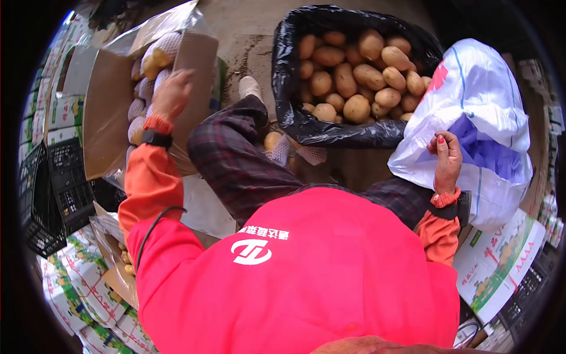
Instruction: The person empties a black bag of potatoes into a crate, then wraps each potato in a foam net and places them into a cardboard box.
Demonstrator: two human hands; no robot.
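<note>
My left hand (172,97) is over the inner edge of a cardboard carton (197,82), back of the hand up. Its fingers are loosely bent and slightly blurred, with nothing visible in them. Inside the carton lie potatoes in white foam net sleeves (135,110); a bare potato end (154,61) shows near the top. My right hand (448,158) is at the near side of a white woven sack (486,88). Thumb and fingers are curled together, and whatever is between them is hidden. Purple material (480,147) shows in the sack's opening behind that hand.
A crate lined with black plastic (348,137) holds many loose potatoes (356,108) ahead of me. Foam sleeves (311,154) and a potato (272,140) lie between my legs. Black plastic crates (66,171) stand left, and printed cartons (501,259) stand right.
</note>
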